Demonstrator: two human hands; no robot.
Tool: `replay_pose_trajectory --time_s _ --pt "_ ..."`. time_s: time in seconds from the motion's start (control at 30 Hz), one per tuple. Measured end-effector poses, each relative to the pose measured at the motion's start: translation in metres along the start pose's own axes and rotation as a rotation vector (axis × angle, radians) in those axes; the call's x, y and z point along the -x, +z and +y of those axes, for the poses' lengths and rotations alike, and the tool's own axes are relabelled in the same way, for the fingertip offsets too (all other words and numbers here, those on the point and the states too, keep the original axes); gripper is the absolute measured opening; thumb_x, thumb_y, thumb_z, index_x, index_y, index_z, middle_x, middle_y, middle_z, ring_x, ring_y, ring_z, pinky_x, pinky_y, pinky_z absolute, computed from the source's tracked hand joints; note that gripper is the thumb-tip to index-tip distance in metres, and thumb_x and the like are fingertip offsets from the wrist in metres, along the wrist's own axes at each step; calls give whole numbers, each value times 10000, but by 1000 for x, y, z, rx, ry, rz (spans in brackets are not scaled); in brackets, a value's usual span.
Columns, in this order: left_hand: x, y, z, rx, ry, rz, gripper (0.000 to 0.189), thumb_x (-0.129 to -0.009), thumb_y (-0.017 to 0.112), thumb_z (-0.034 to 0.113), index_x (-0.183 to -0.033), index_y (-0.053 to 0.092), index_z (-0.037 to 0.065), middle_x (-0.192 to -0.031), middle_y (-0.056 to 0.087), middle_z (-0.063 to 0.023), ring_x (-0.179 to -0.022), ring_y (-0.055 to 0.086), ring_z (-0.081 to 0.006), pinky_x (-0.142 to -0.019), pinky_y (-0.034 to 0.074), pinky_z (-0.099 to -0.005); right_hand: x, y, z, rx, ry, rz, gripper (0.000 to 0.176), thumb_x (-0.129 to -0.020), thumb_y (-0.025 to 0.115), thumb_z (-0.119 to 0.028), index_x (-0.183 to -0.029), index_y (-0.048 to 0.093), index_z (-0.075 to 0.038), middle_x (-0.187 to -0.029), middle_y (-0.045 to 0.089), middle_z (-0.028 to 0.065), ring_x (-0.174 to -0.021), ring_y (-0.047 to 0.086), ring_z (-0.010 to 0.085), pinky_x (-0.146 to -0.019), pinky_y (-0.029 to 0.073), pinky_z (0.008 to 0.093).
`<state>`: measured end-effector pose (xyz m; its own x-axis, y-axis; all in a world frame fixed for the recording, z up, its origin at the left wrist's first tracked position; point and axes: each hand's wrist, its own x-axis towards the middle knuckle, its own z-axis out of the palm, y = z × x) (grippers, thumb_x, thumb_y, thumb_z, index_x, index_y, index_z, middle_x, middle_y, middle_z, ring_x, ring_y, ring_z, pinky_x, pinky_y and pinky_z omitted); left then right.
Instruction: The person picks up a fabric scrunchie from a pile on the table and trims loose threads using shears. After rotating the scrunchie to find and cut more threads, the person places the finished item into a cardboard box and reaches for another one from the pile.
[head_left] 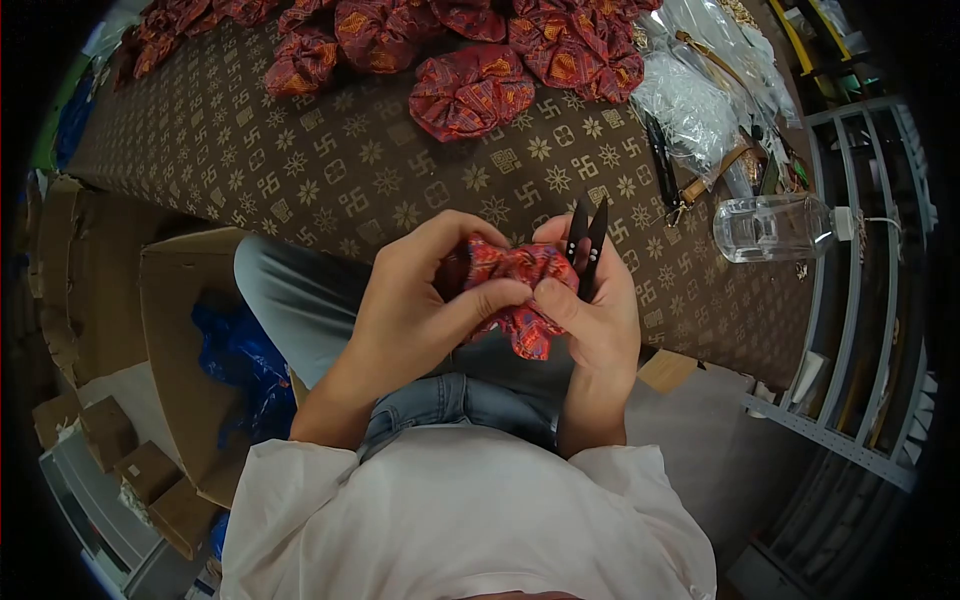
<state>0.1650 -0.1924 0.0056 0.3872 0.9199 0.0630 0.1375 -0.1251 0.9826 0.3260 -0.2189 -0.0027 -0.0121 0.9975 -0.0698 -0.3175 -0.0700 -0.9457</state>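
Several scrunchies [472, 92] — brown tablecloth [420, 180], metal rack [838, 441]

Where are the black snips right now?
In the head view, the black snips are tucked in the person's right hand, tips pointing away from the body, just right of the bunched red patterned fabric.

A loose white shirt [500, 510] is worn, and it is made of plain, thin-looking cloth. The left sleeve [298, 485] and the right sleeve [632, 480] are cut wide and marked by little creases. The lower arms [345, 400] are left bare below them. Blue jeans [430, 402] are worn too, with a seam seen at the front. The left leg [290, 310] is crossed by long folds. The left hand [415, 285] and right hand [612, 320] are bare.
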Motion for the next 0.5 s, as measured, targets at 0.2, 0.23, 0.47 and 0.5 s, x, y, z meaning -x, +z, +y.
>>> replay_pose_trajectory --time_s 0.2,0.23,0.47,0.5 --pt "5 6 -3 324 -48 216 161 -795 613 74 -871 486 10 -743 536 -13 -668 495 -30 -575 393 -163 7 11 8 98 33 23 304 -742 659 -66 -994 508 14 -894 581 68 -823 558 110 -737 461 244" --pt "6 6 -5 324 -48 219 161 -795 613 74 -871 486 10 -743 536 -13 -668 495 -30 -575 393 -163 7 9 10 99 34 20 304 -742 659 -66 -994 508 14 -894 581 68 -823 558 110 -737 461 244" --pt "10 5 -11 802 7 273 96 -856 513 64 -910 445 24 -902 537 -56 -795 532 -80 -689 454 -203 4 -3 15 -530 8 19 121 -817 540 -47 -894 533 46 -856 606 124 -802 593 169 -730 483 297" --pt "11 4 -12 831 48 266 97 -858 505 60 -918 438 25 -927 533 -61 -814 533 -88 -705 461 -213 4 -2 15 -581 34 1 131 -818 537 -49 -907 533 48 -854 606 124 -794 591 167 -721 482 294"
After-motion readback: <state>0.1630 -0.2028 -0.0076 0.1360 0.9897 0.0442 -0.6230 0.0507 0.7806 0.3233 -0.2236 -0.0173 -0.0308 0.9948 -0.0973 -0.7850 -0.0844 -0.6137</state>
